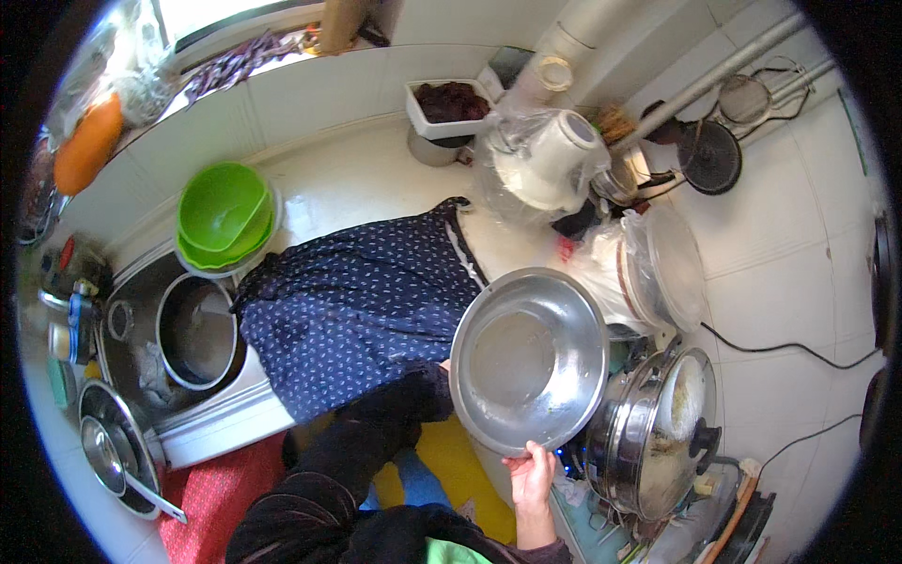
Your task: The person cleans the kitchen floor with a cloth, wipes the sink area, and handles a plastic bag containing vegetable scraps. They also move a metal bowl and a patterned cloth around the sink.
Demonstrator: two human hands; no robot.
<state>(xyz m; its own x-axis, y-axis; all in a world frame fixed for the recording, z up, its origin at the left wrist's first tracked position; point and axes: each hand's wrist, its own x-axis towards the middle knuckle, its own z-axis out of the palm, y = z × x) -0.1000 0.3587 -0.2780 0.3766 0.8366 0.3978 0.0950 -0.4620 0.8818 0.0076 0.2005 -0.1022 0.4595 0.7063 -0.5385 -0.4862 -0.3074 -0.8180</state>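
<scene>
A wide stainless steel basin (514,359) is held up in front of me, its inside facing me, with a wet sheen on the metal. My right hand (532,479) grips its near rim, thumb on the inner side. Only a sliver of my left hand (445,364) shows at the basin's left edge; the dark sleeve reaches there and the rest is hidden behind the metal. Beside and partly under the basin, a dark blue patterned cloth (359,310) lies spread over the counter (352,162) and its front edge.
Left, a metal pot (197,331) sits in the sink (134,282), near green bowls (225,208) and nested pans (106,451). Right are a lidded steamer pot (655,437), plastic-wrapped containers (648,268) and a bagged white appliance (542,169). A white tub (447,109) stands at the back.
</scene>
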